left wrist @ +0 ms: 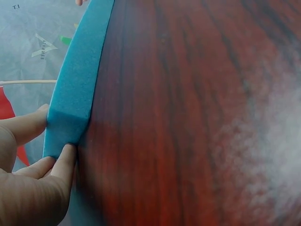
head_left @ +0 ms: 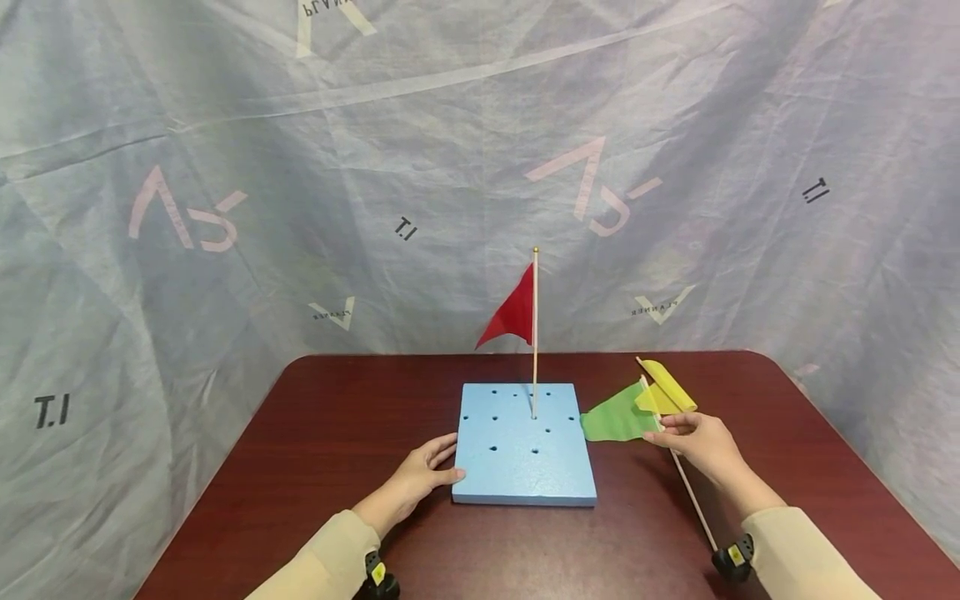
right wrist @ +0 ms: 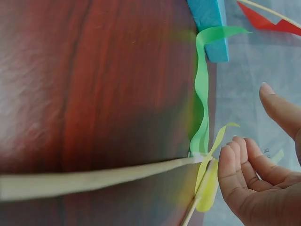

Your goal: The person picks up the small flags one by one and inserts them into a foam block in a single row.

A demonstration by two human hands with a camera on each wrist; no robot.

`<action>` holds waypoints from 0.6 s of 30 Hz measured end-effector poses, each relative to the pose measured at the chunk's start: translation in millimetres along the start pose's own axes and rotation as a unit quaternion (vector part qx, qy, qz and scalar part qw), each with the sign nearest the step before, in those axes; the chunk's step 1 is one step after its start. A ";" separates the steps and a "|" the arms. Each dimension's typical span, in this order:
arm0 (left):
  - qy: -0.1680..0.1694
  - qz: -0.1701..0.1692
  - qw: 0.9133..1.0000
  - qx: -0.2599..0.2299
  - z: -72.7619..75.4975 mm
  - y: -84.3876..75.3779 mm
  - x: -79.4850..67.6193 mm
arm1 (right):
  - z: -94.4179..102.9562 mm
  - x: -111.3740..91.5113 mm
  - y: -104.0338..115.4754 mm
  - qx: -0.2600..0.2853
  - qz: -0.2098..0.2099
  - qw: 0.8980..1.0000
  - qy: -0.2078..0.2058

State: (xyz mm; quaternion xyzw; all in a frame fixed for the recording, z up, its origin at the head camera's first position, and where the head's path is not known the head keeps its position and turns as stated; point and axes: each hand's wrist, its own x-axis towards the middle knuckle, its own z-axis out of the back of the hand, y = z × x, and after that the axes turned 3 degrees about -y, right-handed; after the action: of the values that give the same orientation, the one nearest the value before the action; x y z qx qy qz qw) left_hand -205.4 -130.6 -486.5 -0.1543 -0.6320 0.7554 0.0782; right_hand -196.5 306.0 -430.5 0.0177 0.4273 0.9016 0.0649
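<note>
A light-blue board (head_left: 517,475) with several holes lies on the table, and a red triangular flag (head_left: 517,312) on a thin stick stands upright in one of them. My left hand (head_left: 412,482) holds the board's left edge near the front corner, thumb at the top and fingers against the side (left wrist: 70,101). Right of the board lie a green flag (head_left: 618,415) and a yellow flag (head_left: 671,387), their sticks close together. Over the green flag's stick (right wrist: 94,179) hovers my right hand (head_left: 701,446); its thumb and fingers are spread apart with nothing between them (right wrist: 263,188).
The dark red-brown wooden table (head_left: 330,433) has rounded back corners. Behind it hangs a grey printed cloth (head_left: 420,167). The green flag's tip reaches the board's right edge, and its stick runs toward the table's front.
</note>
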 end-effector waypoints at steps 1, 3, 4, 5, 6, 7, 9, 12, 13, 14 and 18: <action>0.000 0.000 1.000 0.000 0.0 -0.2 -0.1 | 0.9 -1.1 -1.3 -0.003 -0.003 1.000 0.003; 0.001 -0.003 1.000 0.005 -0.1 -0.2 -0.4 | 2.2 -3.5 -4.5 -0.011 -0.013 1.000 0.008; 0.001 -0.003 1.000 0.003 -0.1 -0.4 -0.5 | 3.0 -4.6 -6.0 -0.014 -0.018 1.000 0.010; 0.001 -0.002 1.000 0.003 -0.2 -0.5 -0.7 | 3.4 -5.6 -7.6 -0.017 -0.023 1.000 0.012; 0.001 -0.002 1.000 0.003 -0.3 -0.6 -0.9 | 3.6 -6.7 -9.4 -0.019 -0.028 0.999 0.015; 0.001 -0.001 1.000 0.003 -0.4 -0.5 -1.3 | 3.9 -7.8 -11.3 -0.019 -0.034 0.999 0.018; 0.003 -0.001 1.000 0.008 -0.6 -0.4 -2.0 | 4.1 -10.5 -14.7 -0.027 -0.042 0.999 0.020; 0.002 0.004 1.000 0.007 -0.1 -0.2 -3.0 | 4.3 -14.3 -19.7 -0.046 -0.047 0.998 0.017; 0.002 0.003 1.000 0.008 0.2 -0.1 -3.0 | 4.5 -15.5 -21.3 -0.052 -0.047 0.997 0.016; 0.002 0.003 1.000 0.008 0.4 -0.3 -2.9 | 4.7 -16.3 -22.8 -0.058 -0.048 0.997 0.014; 0.007 -0.001 1.000 0.007 0.3 -1.6 -1.3 | 6.3 -19.3 -27.3 -0.070 -0.068 0.995 0.010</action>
State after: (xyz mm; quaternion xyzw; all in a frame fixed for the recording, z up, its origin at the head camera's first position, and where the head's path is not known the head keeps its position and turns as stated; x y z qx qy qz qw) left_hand -204.3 -131.0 -484.8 -0.1585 -0.6266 0.7585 0.0841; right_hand -174.1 325.4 -447.2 -0.0256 0.3638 0.9230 0.1230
